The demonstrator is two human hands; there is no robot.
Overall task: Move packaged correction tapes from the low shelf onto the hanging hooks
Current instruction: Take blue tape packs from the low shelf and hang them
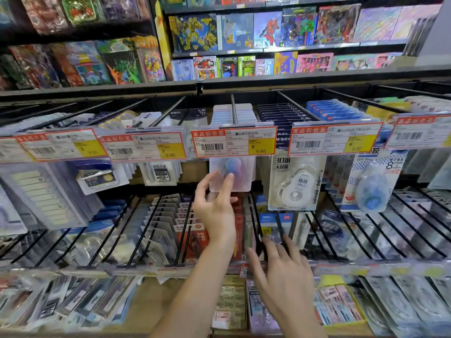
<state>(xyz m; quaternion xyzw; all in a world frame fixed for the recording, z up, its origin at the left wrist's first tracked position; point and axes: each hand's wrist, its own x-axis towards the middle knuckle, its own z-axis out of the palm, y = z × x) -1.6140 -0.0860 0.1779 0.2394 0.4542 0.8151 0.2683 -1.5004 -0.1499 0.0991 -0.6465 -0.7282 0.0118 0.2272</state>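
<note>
My left hand [214,208] is raised to the front pack of correction tape [231,175] hanging on the middle hook [233,111] of the upper row. Its grip is open: the fingers are nearly straight, the index fingertip resting on the clear blister just below the blue roller, the thumb spread off to the left edge of the pack. Behind that front pack I can count about seven more card tops stacked along the same hook, though the rear ones blur together.

My right hand [280,272] is lower, palm down, fingers loosely spread over the hooks of the second row [263,230], holding nothing; its grip is open too. The fingertips lie near the packs there, but I cannot tell whether they touch.

Five price tags hang across the upper rail; the one above my left hand [234,143] reads 6.80, its left neighbour [142,147] 5.80, the right one [334,140] 5.80, the far left [61,147] 3.00. Just right of my pack hangs one large white 30-metre tape pack [295,181], and beyond it one pack with a blue dispenser [373,181]. The low shelf [151,303] below holds flat packs too many to count.
</note>
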